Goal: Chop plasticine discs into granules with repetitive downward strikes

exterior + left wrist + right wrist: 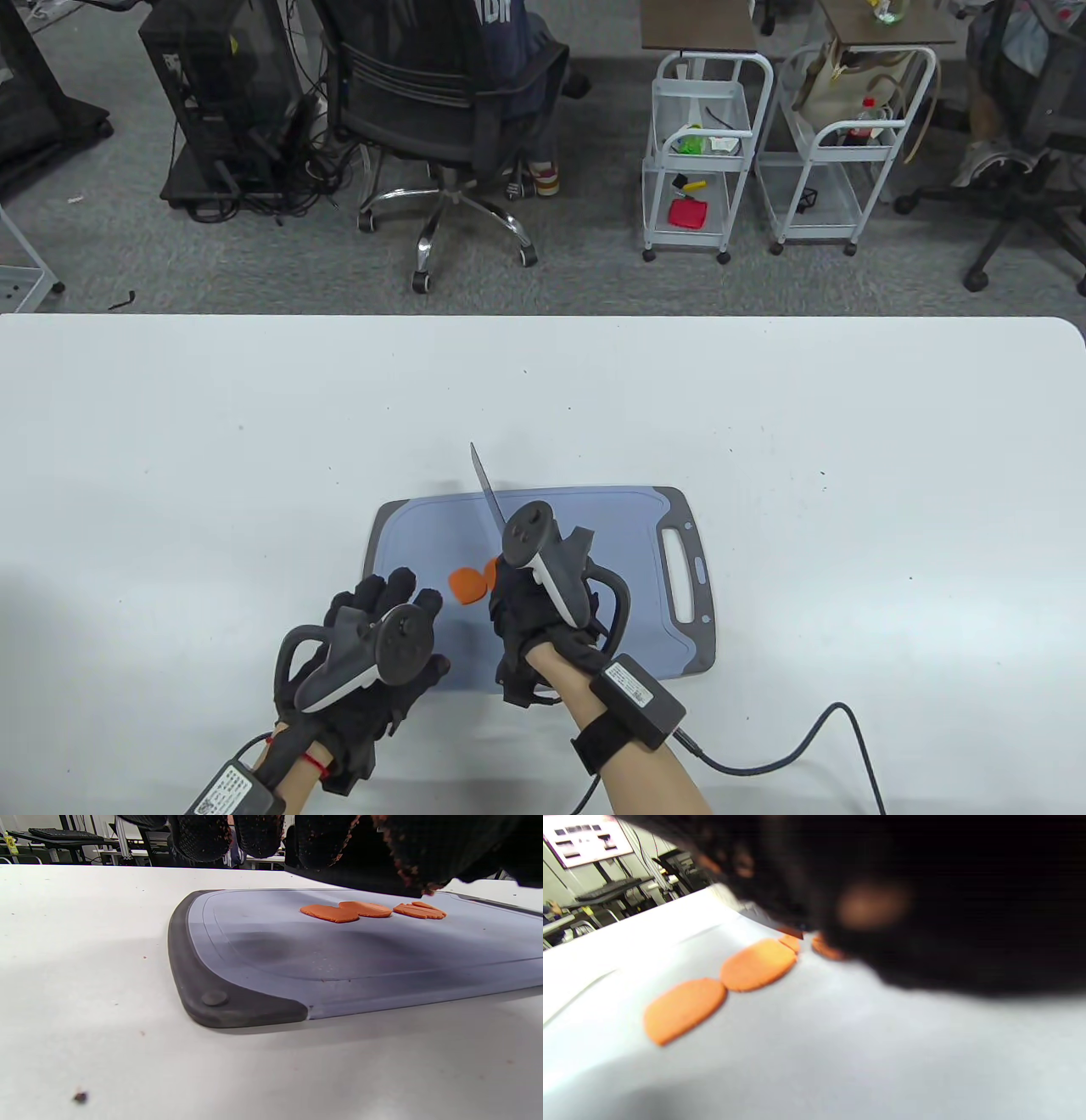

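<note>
A blue-grey cutting board point(594, 518) lies at the table's near middle. Flat orange plasticine discs point(469, 584) lie on its left half, partly hidden by my right hand. The left wrist view shows two joined discs point(345, 911) and a disc cut into strips point(420, 910). The blurred right wrist view shows two whole discs point(683, 1007) and small pieces point(791, 942). My right hand point(522, 603) grips a knife point(488, 488); its blade is raised and points away over the board. My left hand point(399, 603) lies open over the board's near left corner, holding nothing.
A black cable point(797, 747) runs from my right wrist over the white table point(170, 467) at the near right. The board's handle slot point(683, 573) is on its right end. A dark crumb point(79, 1096) lies on the table.
</note>
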The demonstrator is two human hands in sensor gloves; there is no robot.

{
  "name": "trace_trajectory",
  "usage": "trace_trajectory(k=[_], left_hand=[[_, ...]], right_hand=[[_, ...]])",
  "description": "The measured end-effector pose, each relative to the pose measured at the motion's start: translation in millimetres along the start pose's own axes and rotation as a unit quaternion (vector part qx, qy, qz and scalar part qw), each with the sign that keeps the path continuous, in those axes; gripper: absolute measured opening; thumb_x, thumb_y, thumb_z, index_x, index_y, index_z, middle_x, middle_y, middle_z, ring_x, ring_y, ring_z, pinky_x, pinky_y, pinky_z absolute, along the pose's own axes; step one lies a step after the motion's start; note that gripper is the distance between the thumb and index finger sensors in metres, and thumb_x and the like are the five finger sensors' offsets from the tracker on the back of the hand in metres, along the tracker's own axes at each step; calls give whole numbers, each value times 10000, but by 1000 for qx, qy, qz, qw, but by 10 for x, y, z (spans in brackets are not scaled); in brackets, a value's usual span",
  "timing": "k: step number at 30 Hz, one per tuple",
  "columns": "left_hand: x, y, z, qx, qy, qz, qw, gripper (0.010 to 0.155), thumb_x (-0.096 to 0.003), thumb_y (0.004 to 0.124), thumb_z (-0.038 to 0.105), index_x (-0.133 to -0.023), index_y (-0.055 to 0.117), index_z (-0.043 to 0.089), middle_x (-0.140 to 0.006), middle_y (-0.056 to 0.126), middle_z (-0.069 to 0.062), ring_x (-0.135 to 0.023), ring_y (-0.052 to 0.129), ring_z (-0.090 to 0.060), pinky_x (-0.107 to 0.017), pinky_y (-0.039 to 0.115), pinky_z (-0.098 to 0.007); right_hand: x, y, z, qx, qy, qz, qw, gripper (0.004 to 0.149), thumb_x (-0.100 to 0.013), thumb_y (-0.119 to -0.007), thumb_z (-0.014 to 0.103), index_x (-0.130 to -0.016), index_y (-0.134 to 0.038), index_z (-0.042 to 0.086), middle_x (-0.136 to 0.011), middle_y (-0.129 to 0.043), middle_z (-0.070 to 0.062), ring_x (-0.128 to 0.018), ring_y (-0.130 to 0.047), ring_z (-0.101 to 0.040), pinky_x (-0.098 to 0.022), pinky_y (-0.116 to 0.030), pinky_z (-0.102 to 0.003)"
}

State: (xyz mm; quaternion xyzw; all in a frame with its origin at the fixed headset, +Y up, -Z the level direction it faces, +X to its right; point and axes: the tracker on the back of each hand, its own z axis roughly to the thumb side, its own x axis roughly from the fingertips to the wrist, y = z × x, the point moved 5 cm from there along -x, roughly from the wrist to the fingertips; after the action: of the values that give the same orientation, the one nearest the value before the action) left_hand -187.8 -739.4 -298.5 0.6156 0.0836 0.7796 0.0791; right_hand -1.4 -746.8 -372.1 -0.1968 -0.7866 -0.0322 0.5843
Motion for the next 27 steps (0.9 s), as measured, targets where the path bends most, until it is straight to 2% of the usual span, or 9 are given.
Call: trace_trajectory(k=[3, 6, 8, 12, 15, 18, 23, 27], left_hand=[[0, 17, 3, -3, 1, -3, 1000, 785, -385, 667, 628, -1097, 577, 310, -1250, 478, -127, -1092, 577, -492, -753, 473, -664], [-2, -11, 4, 0, 2, 2, 1000, 786, -385, 667, 629, -1098, 574, 311, -1251, 475, -129, -1093, 573, -493, -755, 470, -664], [5, -18, 3, 2, 2, 4, 1000, 785, -385, 668, 627, -1097, 575, 311, -1250, 478, -129, -1092, 576, -494, -753, 471, -665], [14, -10, 8, 2, 5, 3, 1000, 784, -385, 667, 627, -1097, 576, 312, -1251, 477, -128, -1092, 576, -493, -754, 472, -664], [10, -15, 12, -2, 4, 2, 1000, 785, -385, 668, 627, -1097, 577, 311, -1250, 478, -131, -1091, 576, -496, -754, 472, -665], [15, -6, 19, -2, 5, -1, 1000, 771, -392, 660, 613, -1096, 582, 309, -1249, 479, -131, -1091, 578, -494, -752, 473, -665], [16, -38, 14, -1, 4, 5, 1000, 777, -388, 660, 622, -1097, 579, 314, -1251, 477, -127, -1094, 576, -492, -754, 472, -664], [29, -44, -1, 1, 2, 7, 1000, 779, -389, 661, 623, -1098, 578, 310, -1251, 477, -131, -1092, 575, -496, -753, 472, -665]], right_hand=[[-13, -107, -7, -4, 6, -17, 1000, 518, -475, -762, 460, -711, -860, 10, -287, -1000, -19, 110, -1065, -177, 29, -909, -447], [-91, -116, -50, -42, 0, -18, 999, 519, -470, -769, 466, -698, -864, 10, -275, -997, -10, 116, -1060, -172, 31, -909, -444], [-93, -101, -3, -25, 5, -32, 999, 515, -467, -769, 467, -701, -871, 20, -278, -999, -9, 113, -1061, -169, 27, -912, -440], [-69, -4, -7, -28, -4, 5, 1000, 512, -485, -750, 462, -721, -882, 27, -305, -1012, -27, 88, -1070, -180, 10, -915, -439], [30, 69, 21, -21, 18, -17, 999, 512, -486, -751, 463, -723, -883, 28, -302, -1014, -29, 90, -1071, -183, 11, -915, -440], [6, -42, -3, 2, 5, 6, 1000, 516, -488, -750, 461, -723, -880, 20, -305, -1012, -28, 86, -1071, -185, 9, -914, -442], [-41, -100, 14, -16, 9, -33, 999, 523, -469, -765, 467, -690, -868, 4, -269, -999, -10, 122, -1062, -176, 36, -913, -443], [-123, -67, 34, -19, 4, -17, 1000, 515, -472, -754, 470, -697, -881, 25, -278, -1005, -8, 110, -1066, -168, 25, -915, -439]])
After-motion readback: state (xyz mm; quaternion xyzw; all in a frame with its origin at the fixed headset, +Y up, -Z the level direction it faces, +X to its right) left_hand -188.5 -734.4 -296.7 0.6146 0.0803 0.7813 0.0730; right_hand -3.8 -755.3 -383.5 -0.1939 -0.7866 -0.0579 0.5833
